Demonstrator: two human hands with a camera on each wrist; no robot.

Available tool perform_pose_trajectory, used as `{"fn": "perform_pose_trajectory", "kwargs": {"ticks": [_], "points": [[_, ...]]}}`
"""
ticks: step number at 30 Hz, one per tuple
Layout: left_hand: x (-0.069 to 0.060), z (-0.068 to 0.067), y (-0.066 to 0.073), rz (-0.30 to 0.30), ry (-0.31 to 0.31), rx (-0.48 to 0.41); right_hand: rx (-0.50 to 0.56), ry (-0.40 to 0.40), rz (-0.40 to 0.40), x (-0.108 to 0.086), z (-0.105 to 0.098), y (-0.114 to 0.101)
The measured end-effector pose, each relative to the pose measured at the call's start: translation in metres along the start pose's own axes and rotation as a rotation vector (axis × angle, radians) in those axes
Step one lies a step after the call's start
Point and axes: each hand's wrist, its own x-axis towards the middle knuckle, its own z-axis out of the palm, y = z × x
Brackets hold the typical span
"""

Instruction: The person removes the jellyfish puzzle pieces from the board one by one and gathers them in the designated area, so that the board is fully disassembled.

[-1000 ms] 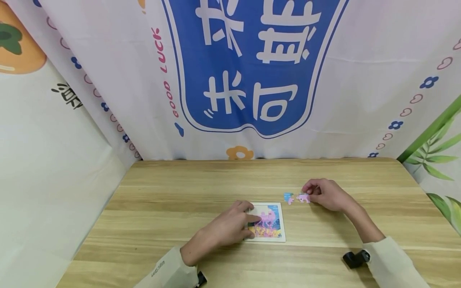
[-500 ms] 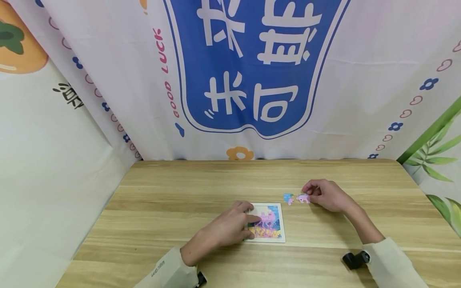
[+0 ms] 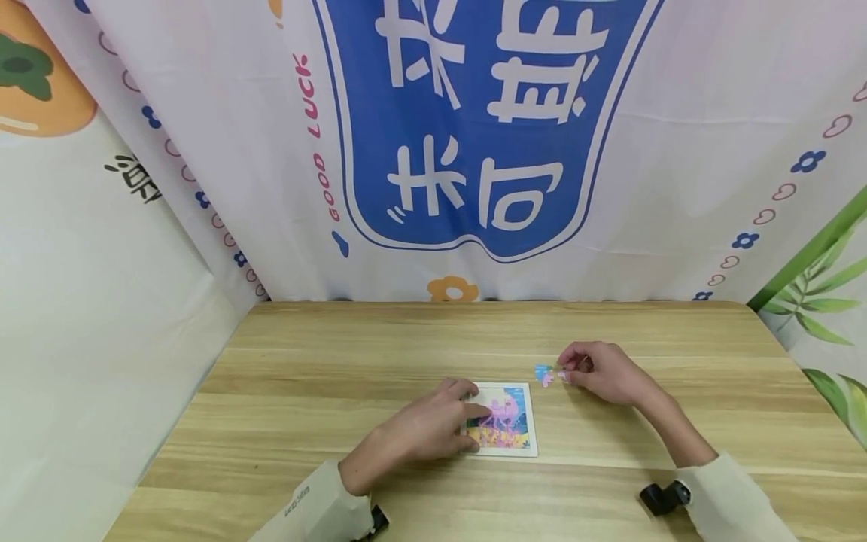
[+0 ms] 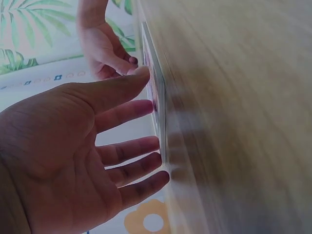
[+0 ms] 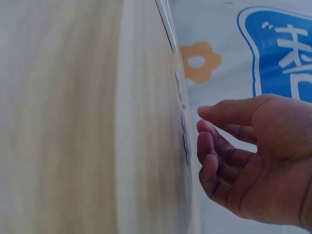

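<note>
The puzzle board [image 3: 533, 421] lies flat on the table, a white-rimmed tray with a pink sea-creature picture and a pale bare patch at its upper left. My left hand [image 3: 433, 423] rests on its left side, fingers extended, the index finger on the picture; the left wrist view shows the fingertips at the board's edge. To the right of the board lies a blue-and-pink puzzle piece [image 3: 544, 373]. Beside it, a pink puzzle piece [image 3: 562, 375] is partly hidden under my right hand [image 3: 605, 372]. That hand hovers with loosely curled fingers, nothing visible between them in the right wrist view.
A wood-grain table [image 3: 325, 346] carries everything. Behind it hangs a printed white curtain [image 3: 643, 211] with a blue sign. Black wrist cameras [image 3: 666, 497] sit at the sleeves, close to the tabletop.
My right hand has moved slightly left, now covering more of the pink puzzle piece. My left hand stays on the board. The head view has shifted a little.
</note>
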Motion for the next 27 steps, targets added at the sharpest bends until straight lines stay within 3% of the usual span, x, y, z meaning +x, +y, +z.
{"fn": "perform_pose_trajectory", "kwargs": {"ticks": [15, 27], "points": [[0.006, -0.004, 0.006, 0.025, -0.024, 0.031, 0.034, -0.06, -0.083, 0.005, 0.022, -0.025], [0.019, -0.008, 0.012, 0.092, -0.022, 0.049, 0.028, -0.104, -0.102, 0.013, 0.034, -0.037]]}}
